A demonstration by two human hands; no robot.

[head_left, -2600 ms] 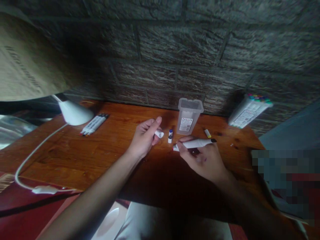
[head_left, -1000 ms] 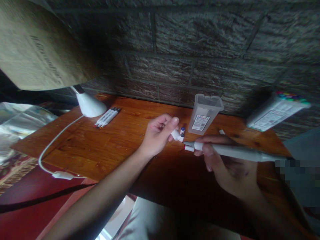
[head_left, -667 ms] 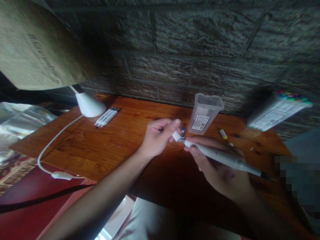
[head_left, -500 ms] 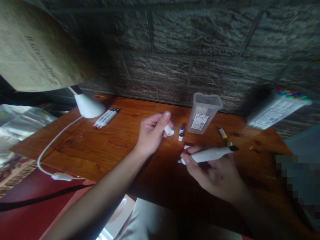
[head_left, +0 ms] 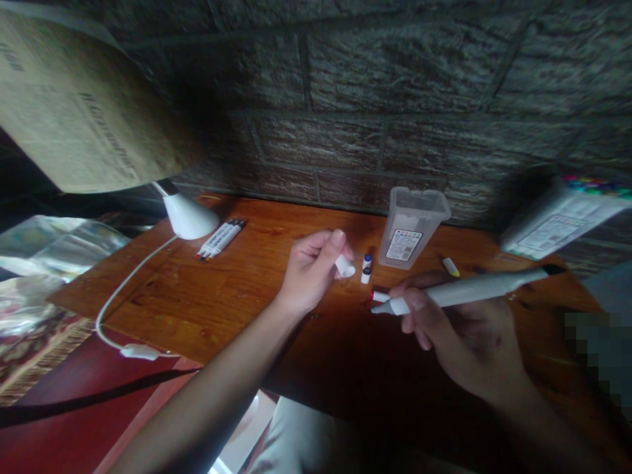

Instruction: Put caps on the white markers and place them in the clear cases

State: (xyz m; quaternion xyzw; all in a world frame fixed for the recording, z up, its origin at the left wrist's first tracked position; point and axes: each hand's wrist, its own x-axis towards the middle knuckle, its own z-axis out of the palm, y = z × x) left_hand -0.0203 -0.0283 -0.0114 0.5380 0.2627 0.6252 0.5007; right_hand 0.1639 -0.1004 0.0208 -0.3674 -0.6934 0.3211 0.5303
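I see left hand (head_left: 310,275) pinching white cap (head_left: 344,264), right hand (head_left: 467,339) clamped on marker (head_left: 469,290). Container (head_left: 417,220) stands near table's (head_left: 276,260) back edge.

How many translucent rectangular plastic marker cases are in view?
2: the open-topped case beyond the bare right hand, and the marker-filled case at the picture's far right.

Lampshade (head_left: 93,108): poss. "Gra…"; container lbl (head_left: 403,245), marker-box lbl (head_left: 553,232) illeg.
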